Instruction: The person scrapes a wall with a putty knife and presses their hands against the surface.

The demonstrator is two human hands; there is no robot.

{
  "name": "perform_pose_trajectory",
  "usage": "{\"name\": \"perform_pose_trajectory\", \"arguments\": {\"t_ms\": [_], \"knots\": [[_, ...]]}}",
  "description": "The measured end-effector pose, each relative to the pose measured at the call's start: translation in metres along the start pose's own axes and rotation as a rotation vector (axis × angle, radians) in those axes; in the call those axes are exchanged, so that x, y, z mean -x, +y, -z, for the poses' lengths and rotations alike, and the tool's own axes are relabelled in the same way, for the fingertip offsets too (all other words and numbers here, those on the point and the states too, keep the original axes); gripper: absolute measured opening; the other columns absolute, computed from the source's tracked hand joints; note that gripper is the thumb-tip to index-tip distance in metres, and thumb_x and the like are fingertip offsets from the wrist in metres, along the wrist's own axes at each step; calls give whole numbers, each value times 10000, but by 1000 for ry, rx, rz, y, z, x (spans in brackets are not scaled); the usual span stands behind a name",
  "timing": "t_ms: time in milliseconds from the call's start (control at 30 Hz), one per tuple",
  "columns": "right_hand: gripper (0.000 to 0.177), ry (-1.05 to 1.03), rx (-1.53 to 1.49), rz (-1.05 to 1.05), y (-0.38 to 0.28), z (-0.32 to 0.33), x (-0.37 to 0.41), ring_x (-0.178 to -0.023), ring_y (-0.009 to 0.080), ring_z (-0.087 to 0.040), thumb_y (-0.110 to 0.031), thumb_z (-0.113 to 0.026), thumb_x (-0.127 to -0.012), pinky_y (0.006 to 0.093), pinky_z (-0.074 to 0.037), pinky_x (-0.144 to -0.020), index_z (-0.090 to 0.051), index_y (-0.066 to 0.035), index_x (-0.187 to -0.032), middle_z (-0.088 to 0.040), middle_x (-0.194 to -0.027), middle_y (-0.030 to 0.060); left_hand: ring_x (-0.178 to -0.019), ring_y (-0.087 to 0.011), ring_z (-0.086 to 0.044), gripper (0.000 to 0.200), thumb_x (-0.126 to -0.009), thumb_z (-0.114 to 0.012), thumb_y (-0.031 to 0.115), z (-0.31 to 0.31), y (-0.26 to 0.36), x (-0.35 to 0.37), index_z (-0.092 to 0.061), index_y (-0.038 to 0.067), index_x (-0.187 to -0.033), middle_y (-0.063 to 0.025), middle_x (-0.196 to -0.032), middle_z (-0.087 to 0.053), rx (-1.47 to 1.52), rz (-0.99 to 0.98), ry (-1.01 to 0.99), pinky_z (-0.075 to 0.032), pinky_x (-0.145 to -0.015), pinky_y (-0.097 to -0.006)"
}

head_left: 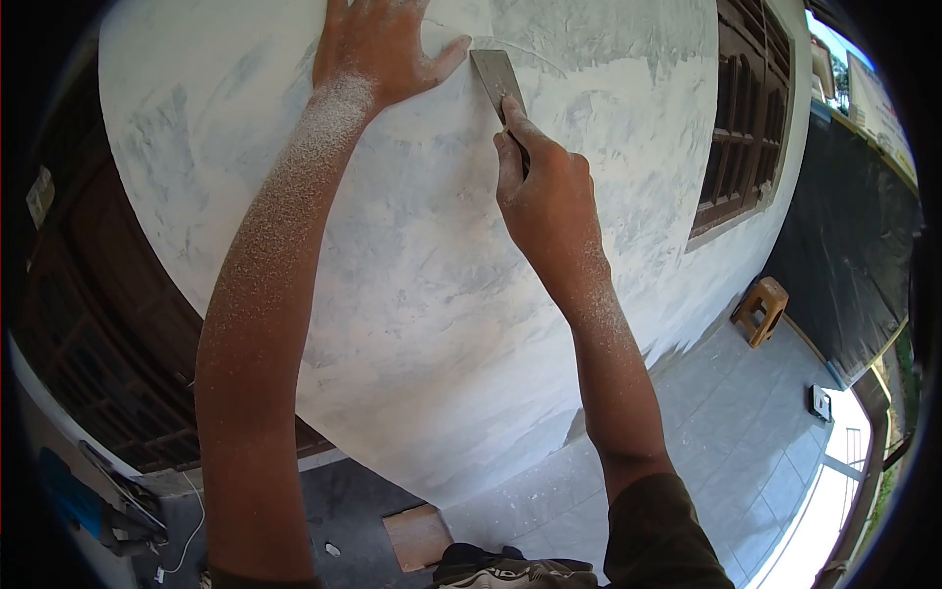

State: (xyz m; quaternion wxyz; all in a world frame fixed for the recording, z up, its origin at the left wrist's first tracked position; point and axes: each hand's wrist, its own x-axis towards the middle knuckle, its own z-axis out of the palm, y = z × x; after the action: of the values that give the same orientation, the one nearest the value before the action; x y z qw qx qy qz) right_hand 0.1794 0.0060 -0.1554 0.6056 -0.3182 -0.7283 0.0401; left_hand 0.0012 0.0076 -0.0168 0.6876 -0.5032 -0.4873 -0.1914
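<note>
My left hand rests against the white, patchily plastered wall, its thumb stretched out to the right. The upper fingers run out of the top of the view. In my right hand is a putty knife, its handle mostly hidden by the fingers. One finger lies along the metal blade, whose wide edge meets the wall just right of my left thumb. White dust coats both forearms, most thickly the left one.
A brown framed window is set into the wall at right. Dark wooden doors stand at left. On the tiled floor are a brown stool and a small black-and-white object. A brown board lies below.
</note>
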Motion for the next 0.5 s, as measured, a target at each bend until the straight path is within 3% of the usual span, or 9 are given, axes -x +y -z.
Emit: {"name": "perform_pose_trajectory", "arguments": {"t_ms": [167,500], "knots": [[372,2,5,7,-7,6,-8,-681,347,-747,-160,-542,-1047,453,-612,-631,-609,-13,-1382,-722,-746,218,-1589,-276,-87,930,-924,-490,661,15,4,-1,-259,79,-1611,-154,-1707,-159,-28,13,-111,13,-1274,-572],[367,-12,-4,-16,-4,6,-9,-680,352,-743,-164,-542,-1050,465,-606,-629,-613,-20,-1380,-718,-749,226,-1588,-279,-98,915,-912,-546,611,7,2,0,-283,71,-1602,-157,-1700,-185,52,9,-35,8,-1275,-572]]}}
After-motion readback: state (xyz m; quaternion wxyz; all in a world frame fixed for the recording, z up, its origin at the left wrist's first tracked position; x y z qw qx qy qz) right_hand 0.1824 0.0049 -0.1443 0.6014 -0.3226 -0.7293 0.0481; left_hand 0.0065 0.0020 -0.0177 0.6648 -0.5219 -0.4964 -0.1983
